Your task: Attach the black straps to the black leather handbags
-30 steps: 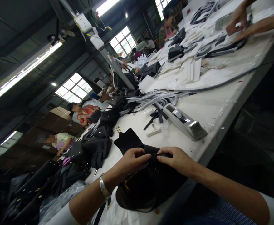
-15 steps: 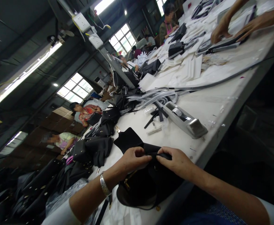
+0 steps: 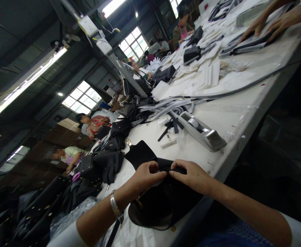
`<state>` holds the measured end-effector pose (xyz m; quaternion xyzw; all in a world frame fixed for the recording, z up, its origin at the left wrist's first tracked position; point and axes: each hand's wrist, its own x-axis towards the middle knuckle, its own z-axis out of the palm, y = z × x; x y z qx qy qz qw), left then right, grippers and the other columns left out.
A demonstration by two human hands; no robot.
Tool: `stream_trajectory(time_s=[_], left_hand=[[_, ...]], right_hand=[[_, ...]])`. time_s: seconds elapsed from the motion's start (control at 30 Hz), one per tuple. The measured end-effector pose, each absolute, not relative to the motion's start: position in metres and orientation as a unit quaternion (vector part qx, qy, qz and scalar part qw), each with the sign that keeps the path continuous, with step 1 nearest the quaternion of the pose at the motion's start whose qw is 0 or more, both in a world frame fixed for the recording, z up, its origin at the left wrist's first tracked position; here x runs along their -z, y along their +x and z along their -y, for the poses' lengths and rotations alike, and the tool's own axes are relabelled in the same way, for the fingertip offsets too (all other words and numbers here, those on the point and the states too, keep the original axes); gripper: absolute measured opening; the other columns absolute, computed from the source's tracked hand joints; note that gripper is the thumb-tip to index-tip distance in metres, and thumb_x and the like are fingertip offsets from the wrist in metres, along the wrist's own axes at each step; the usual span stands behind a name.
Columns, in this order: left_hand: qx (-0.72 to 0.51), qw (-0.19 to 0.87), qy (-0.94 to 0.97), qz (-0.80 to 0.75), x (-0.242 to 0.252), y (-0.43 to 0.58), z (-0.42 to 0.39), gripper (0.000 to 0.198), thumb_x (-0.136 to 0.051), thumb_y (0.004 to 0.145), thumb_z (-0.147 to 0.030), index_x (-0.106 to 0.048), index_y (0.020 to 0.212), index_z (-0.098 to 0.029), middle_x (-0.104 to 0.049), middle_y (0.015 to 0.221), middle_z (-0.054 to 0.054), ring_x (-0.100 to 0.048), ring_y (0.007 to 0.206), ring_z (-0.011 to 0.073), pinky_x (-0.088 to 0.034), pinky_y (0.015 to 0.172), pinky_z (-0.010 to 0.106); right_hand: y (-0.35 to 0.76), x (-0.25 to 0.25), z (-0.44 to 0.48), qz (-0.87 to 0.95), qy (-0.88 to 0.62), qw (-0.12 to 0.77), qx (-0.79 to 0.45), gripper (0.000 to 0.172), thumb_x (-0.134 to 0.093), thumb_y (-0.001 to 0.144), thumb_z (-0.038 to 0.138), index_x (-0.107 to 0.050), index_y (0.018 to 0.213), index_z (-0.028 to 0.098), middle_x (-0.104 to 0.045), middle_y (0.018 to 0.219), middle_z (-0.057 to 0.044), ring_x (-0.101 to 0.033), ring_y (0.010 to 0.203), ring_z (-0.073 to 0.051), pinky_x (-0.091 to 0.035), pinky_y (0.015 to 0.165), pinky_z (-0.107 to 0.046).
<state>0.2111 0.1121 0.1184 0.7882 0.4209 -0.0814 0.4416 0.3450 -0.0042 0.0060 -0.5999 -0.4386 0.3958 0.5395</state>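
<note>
A black bag [image 3: 166,202] is held at the near edge of the worktop [image 3: 235,116], with its dark opening turned toward the camera. Its upper edge is pinched by the fingers of both the left hand [image 3: 147,176] and the right hand [image 3: 193,175]; the two thumbs are held close to each other. Beyond the left hand, the bag's flap [image 3: 141,154] is laid out flat, tipped by a gold-coloured clasp [image 3: 128,142]. A silver bracelet [image 3: 115,204] is worn on the left wrist. Past the bag, a tape dispenser [image 3: 202,131] is seen near some grey strips [image 3: 166,109]. More black bags [image 3: 103,164] are heaped to the left, and dark pieces are touched by a co-worker's hands [image 3: 258,27] at the upper right.
</note>
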Motion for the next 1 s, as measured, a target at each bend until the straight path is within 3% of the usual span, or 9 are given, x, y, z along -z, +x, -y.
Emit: stream_trajectory(time_s=[0.23, 0.5, 0.87, 1.0], left_hand=[[0.076, 0.456, 0.779, -0.423, -0.119, 0.213, -0.109, 0.027, -0.075, 0.071, -0.036, -0.061, 0.079, -0.014, -0.058, 0.071, -0.001, -0.051, 0.062, 0.011, -0.035, 0.055, 0.022], [0.073, 0.406, 0.815, -0.407, -0.119, 0.211, -0.108, 0.02, -0.071, 0.073, -0.031, -0.06, 0.076, -0.014, -0.056, 0.069, -0.002, -0.05, 0.061, 0.0115, -0.032, 0.053, 0.023], [0.048, 0.466, 0.799, -0.377, -0.115, 0.207, -0.104, 0.024, -0.072, 0.074, -0.023, -0.067, 0.095, -0.011, -0.07, 0.089, 0.005, -0.063, 0.08, 0.0175, -0.045, 0.067, 0.023], [0.051, 0.461, 0.795, -0.391, -0.113, 0.206, -0.105, 0.023, -0.071, 0.073, -0.019, -0.066, 0.092, -0.01, -0.069, 0.086, 0.006, -0.063, 0.079, 0.0179, -0.045, 0.067, 0.024]], right_hand=[[0.343, -0.002, 0.003, 0.43, -0.593, 0.55, -0.401, 0.017, -0.063, 0.083, 0.038, -0.065, 0.085, 0.022, -0.067, 0.073, 0.002, -0.061, 0.07, -0.017, -0.042, 0.062, -0.027], [0.336, -0.003, 0.006, 0.416, -0.592, 0.577, -0.38, 0.017, -0.064, 0.083, 0.038, -0.064, 0.082, 0.022, -0.069, 0.078, 0.001, -0.064, 0.079, -0.02, -0.044, 0.072, -0.029], [0.335, 0.002, 0.008, 0.443, -0.582, 0.586, -0.351, 0.013, -0.064, 0.084, 0.034, -0.058, 0.088, 0.024, -0.064, 0.083, 0.002, -0.061, 0.081, -0.018, -0.044, 0.074, -0.029], [0.334, 0.003, 0.01, 0.428, -0.581, 0.597, -0.349, 0.013, -0.065, 0.084, 0.034, -0.06, 0.09, 0.024, -0.068, 0.089, 0.001, -0.064, 0.088, -0.02, -0.045, 0.08, -0.03]])
